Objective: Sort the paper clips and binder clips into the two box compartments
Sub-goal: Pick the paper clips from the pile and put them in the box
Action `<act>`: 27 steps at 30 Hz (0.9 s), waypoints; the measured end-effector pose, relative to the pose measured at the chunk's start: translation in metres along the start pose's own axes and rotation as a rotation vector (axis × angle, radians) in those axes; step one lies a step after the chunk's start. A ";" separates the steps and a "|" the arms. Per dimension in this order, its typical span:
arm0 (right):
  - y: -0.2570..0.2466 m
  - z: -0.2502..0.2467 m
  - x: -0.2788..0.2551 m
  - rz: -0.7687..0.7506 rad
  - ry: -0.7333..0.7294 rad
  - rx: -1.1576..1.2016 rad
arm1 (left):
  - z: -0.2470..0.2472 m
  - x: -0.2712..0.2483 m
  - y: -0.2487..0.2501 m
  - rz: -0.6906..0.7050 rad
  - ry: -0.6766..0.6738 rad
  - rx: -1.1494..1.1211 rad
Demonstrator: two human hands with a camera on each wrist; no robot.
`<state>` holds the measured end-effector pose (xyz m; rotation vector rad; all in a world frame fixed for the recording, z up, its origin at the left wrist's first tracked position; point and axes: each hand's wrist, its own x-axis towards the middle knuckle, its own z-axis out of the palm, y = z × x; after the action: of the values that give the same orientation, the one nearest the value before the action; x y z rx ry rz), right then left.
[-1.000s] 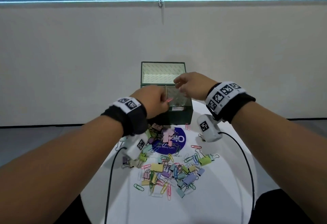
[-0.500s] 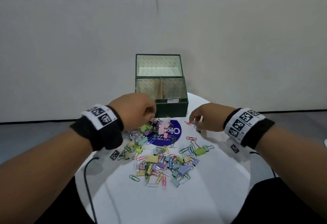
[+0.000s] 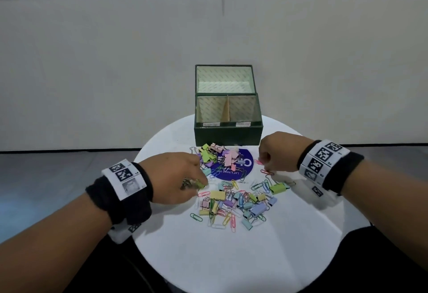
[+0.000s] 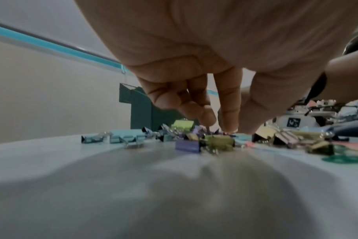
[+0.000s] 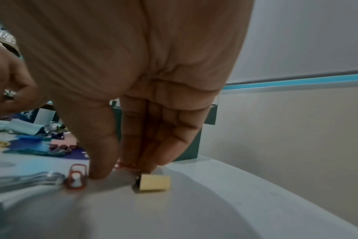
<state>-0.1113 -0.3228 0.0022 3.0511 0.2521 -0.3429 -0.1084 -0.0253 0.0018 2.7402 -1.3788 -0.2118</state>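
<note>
In front of the green box (image 3: 228, 134), left hand (image 3: 178, 177) grip is pinching binder clips (image 4: 219, 142); right hand (image 3: 280, 151) grip is pinching a red paper clip (image 5: 127, 165).

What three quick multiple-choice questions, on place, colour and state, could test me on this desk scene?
1. Where does the dark green cardboard box stand?
A. beyond the clip pile
B. left of it
C. on the floor

2. What colour is the round sticker on the white round table?
A. red
B. blue
C. yellow

3. How is the box's lid?
A. shut
B. missing
C. open, upright

A: the box sits behind the clips.
B: the sticker shows blue under the clips.
C: the lid stands up behind both compartments.
</note>
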 end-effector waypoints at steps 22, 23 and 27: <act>-0.016 -0.001 -0.010 -0.089 -0.032 0.017 | 0.005 0.022 0.019 -0.021 0.037 0.062; -0.015 -0.005 -0.012 -0.083 -0.013 0.059 | 0.006 0.022 0.019 -0.029 0.030 0.069; 0.003 -0.023 -0.019 0.021 0.169 0.830 | 0.006 0.022 0.017 -0.044 0.059 0.024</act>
<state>-0.1238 -0.3272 0.0290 3.9057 0.0944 -0.2228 -0.1097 -0.0534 -0.0042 2.7741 -1.3165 -0.1171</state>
